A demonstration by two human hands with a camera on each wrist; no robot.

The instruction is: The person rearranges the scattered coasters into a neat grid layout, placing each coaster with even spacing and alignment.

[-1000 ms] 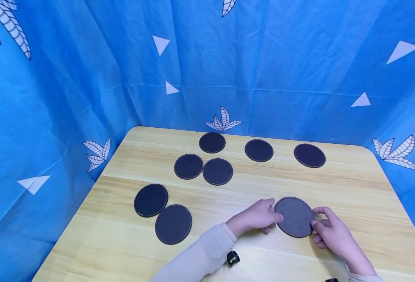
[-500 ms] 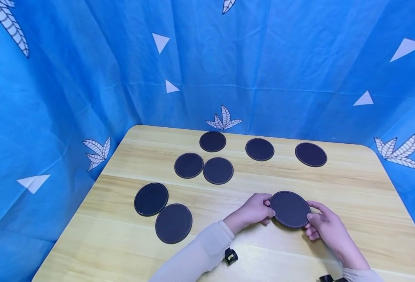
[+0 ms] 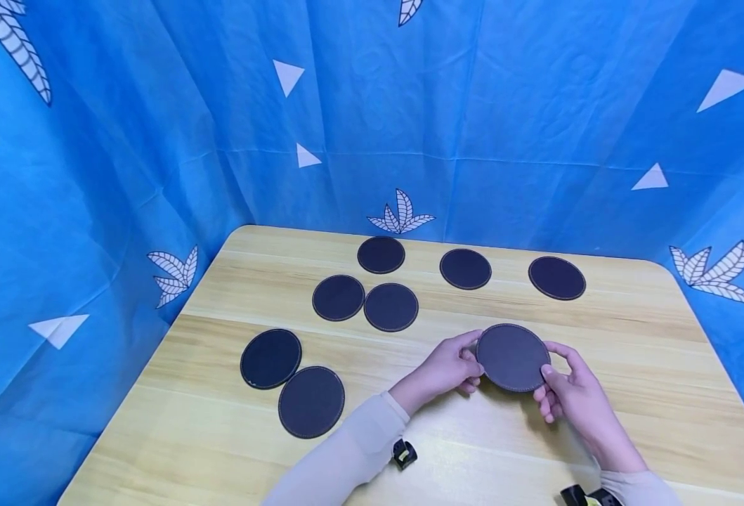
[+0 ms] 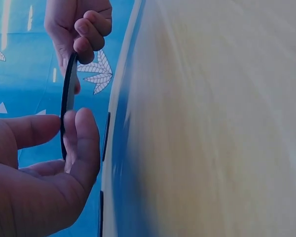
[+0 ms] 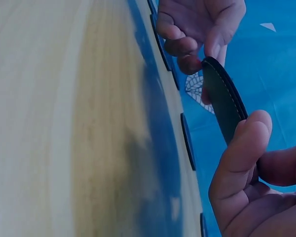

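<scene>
Pinches one edge of a dark, round, flat disc with a stitched rim in the left grip and the opposite edge in the right grip, thumbs on the upper face, fingers beneath. Holds it raised off the pale, wood-grained surface, right of centre. Wears a pale grey sleeve on the left arm. Has, at the left, a touching near pair of matching discs, then a touching farther pair; along the far edge, three spaced discs. Faces a blue, leaf-printed cloth.
</scene>
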